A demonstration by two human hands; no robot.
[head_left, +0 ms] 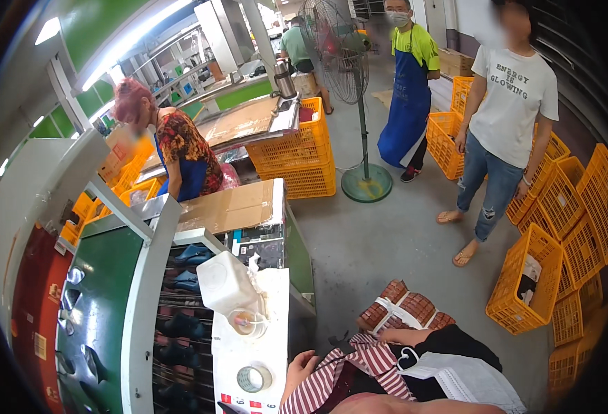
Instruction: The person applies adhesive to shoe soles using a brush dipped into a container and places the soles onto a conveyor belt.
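Note:
My left hand (301,367) lies beside the right edge of a white work surface (276,338), fingers loosely bent and apart, with nothing seen in them. A roll of tape (253,378) stands on that surface close to it. Farther up are a clear cup (247,323) and a whitish plastic container (226,281), tilted. Part of my right hand or forearm (407,336) shows over dark cloth; its fingers are hidden. Red-and-white striped cloth (380,362) covers my front, and a white face mask (459,378) hangs below the view.
Dark shoe parts (179,324) sit on a rack at left, by a green conveyor belt (103,297). A brown blocky bundle with white straps (404,307) is on the floor. Yellow crates (525,303) line the right. Several people stand around a fan (363,138).

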